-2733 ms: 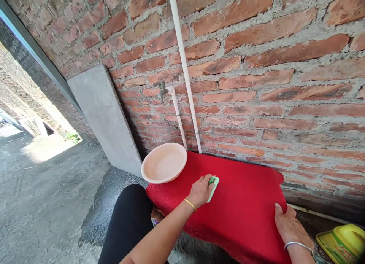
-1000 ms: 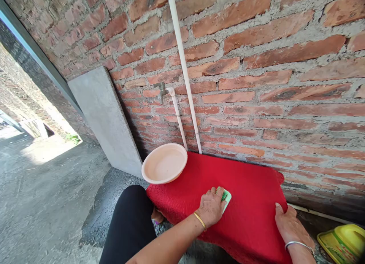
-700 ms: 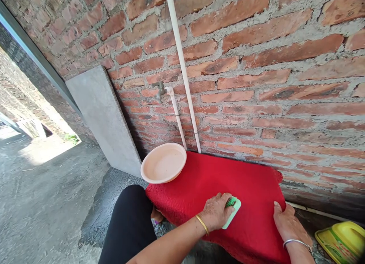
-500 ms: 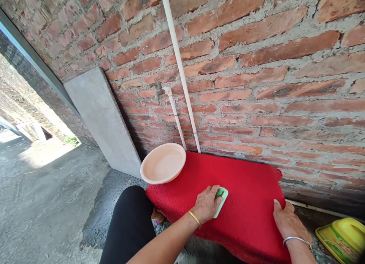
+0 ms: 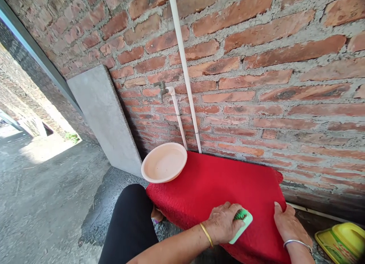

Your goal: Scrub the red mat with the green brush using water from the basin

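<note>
- Head view, and brick wall fills the upper frame; concrete floor takes the lower left, darkened and wet-looking near the person's leg.
- Red cloth, the thing being worked on, spreads across the lower centre; it's already laid out flat on top, its near side hanging down; what bears it is hidden.
- Grey slab leans at left of centre; pale basin sits on the cloth's left end, nothing obvious inside.
- Yellow container waits at lower right, apart from the cloth.
- Right hand at the cloth's right edge, thumb on top; whether it pinches the fabric, can't tell.
- Left hand at lower centre, fingers curled round a green brush; the brush looks pressed to the cloth.
- Brushing seems mid-course, I'd judge; no mark parts brushed from unbrushed, so what's left can't be measured.
</note>
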{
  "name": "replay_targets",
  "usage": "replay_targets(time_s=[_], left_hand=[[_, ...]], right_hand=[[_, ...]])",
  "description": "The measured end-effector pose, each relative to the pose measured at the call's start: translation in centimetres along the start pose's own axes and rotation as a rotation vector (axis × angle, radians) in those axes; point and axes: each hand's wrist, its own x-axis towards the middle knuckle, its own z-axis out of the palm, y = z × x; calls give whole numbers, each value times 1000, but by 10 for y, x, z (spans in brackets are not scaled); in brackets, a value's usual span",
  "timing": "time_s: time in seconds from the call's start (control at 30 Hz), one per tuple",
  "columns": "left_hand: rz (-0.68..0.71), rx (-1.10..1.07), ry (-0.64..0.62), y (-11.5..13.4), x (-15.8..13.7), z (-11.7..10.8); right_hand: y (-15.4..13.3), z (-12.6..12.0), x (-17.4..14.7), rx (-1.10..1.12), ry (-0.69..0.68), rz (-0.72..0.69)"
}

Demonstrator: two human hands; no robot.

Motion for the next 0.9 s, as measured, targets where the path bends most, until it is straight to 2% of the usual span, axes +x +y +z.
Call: replay_targets(time_s=[0.1,0.2,0.33,0.47,0.57,0.73,0.83,0.9], left_hand=[[-82,76,70,-8,6,-16],[-117,177,74,-10,8,-17],[2,200,25,1,2,5],[100,39,-37,6,1,13],[5,-33,38,-10,6,-5],[-312,187,249,-68,13,-47],[-443,304,275,-93,13,-59],[-467,347,257,-95,12,-56]], right_hand=[[0,0,1,3,0,-5],[1,1,2,11,3,-2],[3,4,5,15,-1,-17],[6,5,7,23,12,-28],[4,3,5,15,0,-23],[2,2,3,9,-15,-9],[3,4,5,8,11,-10],[3,4,5,4,19,-7]])
